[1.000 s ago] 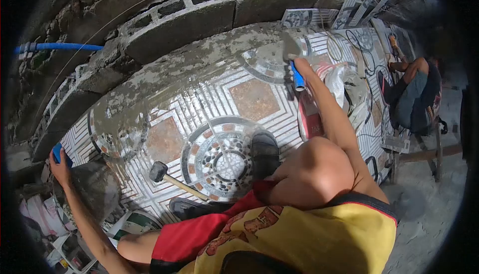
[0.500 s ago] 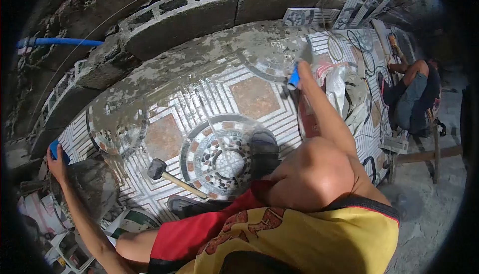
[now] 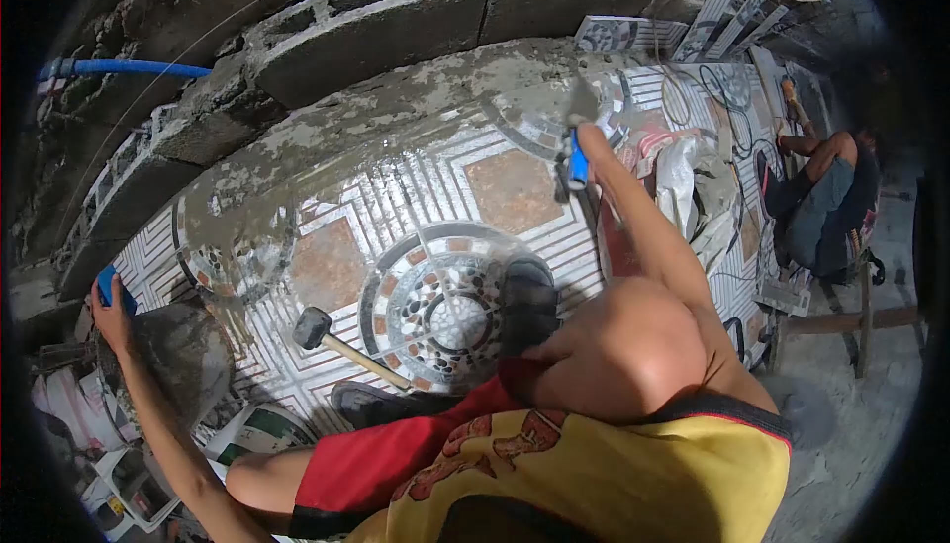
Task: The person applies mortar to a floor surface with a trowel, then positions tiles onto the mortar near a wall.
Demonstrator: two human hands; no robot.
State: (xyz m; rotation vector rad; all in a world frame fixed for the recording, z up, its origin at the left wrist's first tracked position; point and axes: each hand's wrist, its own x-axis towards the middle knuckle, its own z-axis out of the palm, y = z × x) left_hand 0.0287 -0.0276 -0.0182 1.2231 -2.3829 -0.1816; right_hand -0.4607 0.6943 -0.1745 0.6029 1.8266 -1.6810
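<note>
My right hand [image 3: 594, 150] is wrapped round the blue handle of a trowel [image 3: 579, 159], whose blurred blade points away over the wet mortar and tiles at the far side. At the far left, my left hand [image 3: 112, 323] grips a small blue block-like object [image 3: 121, 294] at the edge of the striped tiles; its kind is unclear. Between my hands lies the patterned tile floor [image 3: 512, 192], wet and smeared with grey cement. A rubber mallet [image 3: 313, 327] with a wooden handle rests on it, near my feet.
Hollow concrete blocks [image 3: 371, 48] form a low wall along the far side. White sacks [image 3: 676, 187] and cables [image 3: 727, 88] lie to the right, where another person [image 3: 826, 197] sits. A plastic container [image 3: 262, 432] and a bucket-like vessel [image 3: 188, 355] stand at the left.
My right hand has shifted slightly left with the trowel, whose blade is now more blurred. My left hand stays at the far left with the blue object. The view has tilted a little.
</note>
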